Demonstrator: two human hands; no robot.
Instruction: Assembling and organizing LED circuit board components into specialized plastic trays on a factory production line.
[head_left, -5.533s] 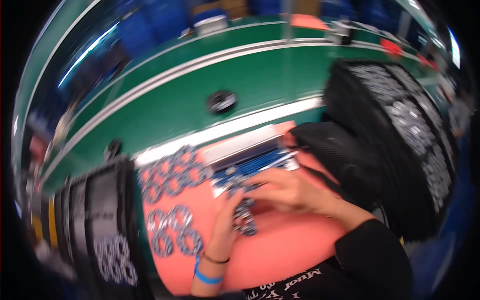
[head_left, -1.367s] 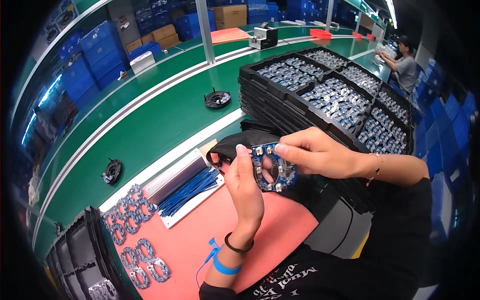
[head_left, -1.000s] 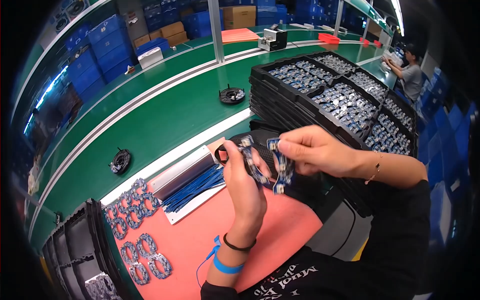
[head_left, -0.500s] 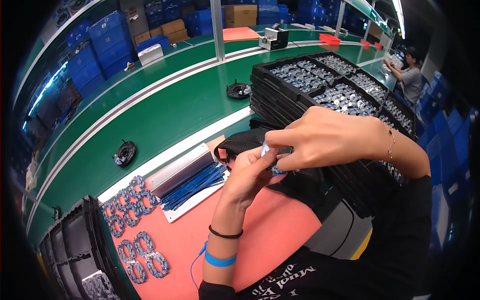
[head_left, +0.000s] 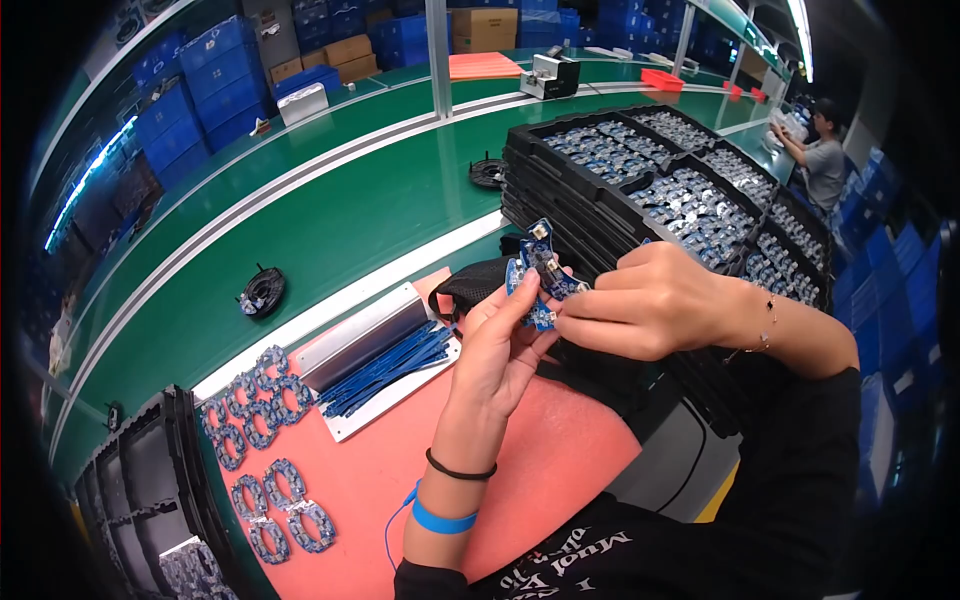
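Observation:
Between my hands is a cluster of blue circuit boards with curved edges and small white connectors. My left hand grips it from below, thumb pressed on the near side. My right hand pinches its right edge with bent fingers; the fingertips are partly hidden. Behind my left fingers lies a black mesh item. Left of my forearm, several ring-shaped blue circuit boards rest in groups on a pink foam mat. A metal holder contains many thin blue strips.
To the right stands a tall stack of black trays, the top one full of circuit boards. More black trays stand at lower left. Round black parts sit on the green conveyor. A co-worker sits far right.
The circuit boards have tilted up into plain view between my hands. My right hand has dropped and turned, its fingers curling in. The round black parts have shifted right and away along the conveyor.

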